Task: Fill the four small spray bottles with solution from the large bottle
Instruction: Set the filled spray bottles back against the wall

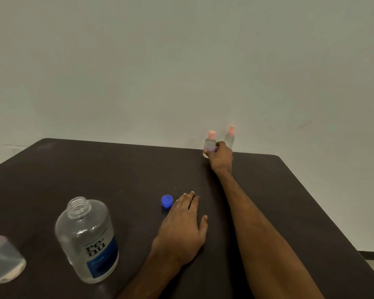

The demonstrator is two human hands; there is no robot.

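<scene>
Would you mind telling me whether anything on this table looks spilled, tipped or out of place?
No spill shows. The large bottle stands uncapped, its blue cap loose beside the left hand. The right hand grips one pink-capped bottle at the table's far edge.

A plain indoor room, kind unclear: a dark table [117, 169] by a pale wall [181, 61] with dark skirting [372, 255].

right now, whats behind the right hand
A second pink-capped bottle stands behind the right hand, which grips the first bottle; the second's base is hidden by the hand.
</scene>
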